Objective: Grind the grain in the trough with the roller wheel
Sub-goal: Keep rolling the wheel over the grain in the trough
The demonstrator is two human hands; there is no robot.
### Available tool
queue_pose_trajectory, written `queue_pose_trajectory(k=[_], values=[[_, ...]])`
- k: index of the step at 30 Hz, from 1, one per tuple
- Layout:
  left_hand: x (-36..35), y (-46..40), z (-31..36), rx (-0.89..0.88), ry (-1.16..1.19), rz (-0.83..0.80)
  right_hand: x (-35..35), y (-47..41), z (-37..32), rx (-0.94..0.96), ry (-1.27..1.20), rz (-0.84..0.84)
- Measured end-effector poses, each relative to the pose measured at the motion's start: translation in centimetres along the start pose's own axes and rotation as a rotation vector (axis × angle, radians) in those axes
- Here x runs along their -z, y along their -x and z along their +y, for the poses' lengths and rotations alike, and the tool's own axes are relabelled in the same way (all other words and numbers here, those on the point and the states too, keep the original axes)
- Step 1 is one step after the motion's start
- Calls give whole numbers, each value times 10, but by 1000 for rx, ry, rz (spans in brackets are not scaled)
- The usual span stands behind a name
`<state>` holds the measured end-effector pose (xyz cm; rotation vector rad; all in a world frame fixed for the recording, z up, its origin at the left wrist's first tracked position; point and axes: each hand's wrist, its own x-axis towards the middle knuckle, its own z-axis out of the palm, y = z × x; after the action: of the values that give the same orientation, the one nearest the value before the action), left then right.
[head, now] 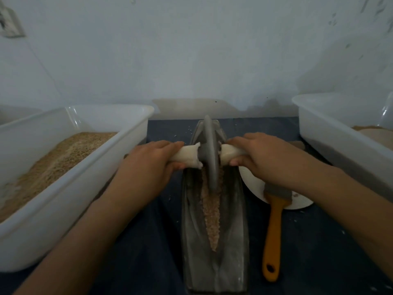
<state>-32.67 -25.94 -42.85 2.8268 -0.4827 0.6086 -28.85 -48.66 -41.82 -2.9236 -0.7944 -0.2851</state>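
A long grey boat-shaped trough (231, 241) lies on the dark surface, running away from me. A line of pinkish-brown grain (211, 216) fills its central groove. The grey roller wheel (209, 154) stands upright in the groove at the far half of the trough. A pale cloth-wrapped axle (187, 155) sticks out on both sides of the wheel. My left hand (153, 160) grips the left end of the axle. My right hand (261, 154) grips the right end.
A white tub (70, 184) of tan ground grain stands at the left. Another white tub (340, 135) stands at the right. An orange-handled brush (273, 233) lies right of the trough, its bristles on a white plate (257, 186). A pale wall is close behind.
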Motion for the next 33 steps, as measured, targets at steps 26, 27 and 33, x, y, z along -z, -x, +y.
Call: queue_pose_trajectory(k=[26,27,33], values=[[1,-6,-6,-24,68,2,1,1,-2,27,51,10],[6,-4,-7,-31,96,-29,5,4,-6,51,74,-24],[46,11,-14,-135,373,-386,47,33,-27,161,53,-275]])
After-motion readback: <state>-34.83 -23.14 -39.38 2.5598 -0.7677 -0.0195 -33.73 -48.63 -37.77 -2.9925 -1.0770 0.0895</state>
